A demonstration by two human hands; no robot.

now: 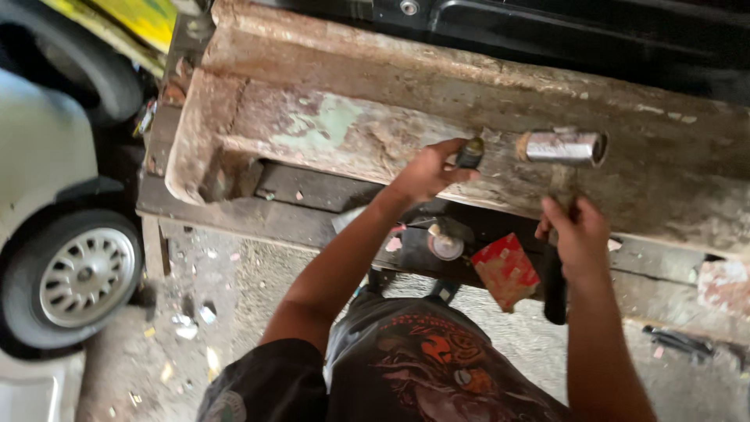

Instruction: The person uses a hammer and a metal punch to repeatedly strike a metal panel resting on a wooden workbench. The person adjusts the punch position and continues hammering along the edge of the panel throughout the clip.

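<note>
My left hand (pixel 426 172) grips a short dark chisel (pixel 469 152), its tip set against a long rusty metal panel (pixel 336 125) with flaking paint that lies on a wooden bench. My right hand (pixel 576 234) is wrapped around the dark handle of a hammer (pixel 562 147). The hammer's shiny cylindrical head hangs level just right of the chisel's end, a small gap between them.
A red packet (pixel 506 270) and a small round tin (pixel 447 246) lie on the lower bench ledge (pixel 234 211). A car wheel (pixel 82 277) stands at the left on a littered concrete floor. A black panel (pixel 586 31) runs along the top. A dark tool (pixel 680 340) lies at right.
</note>
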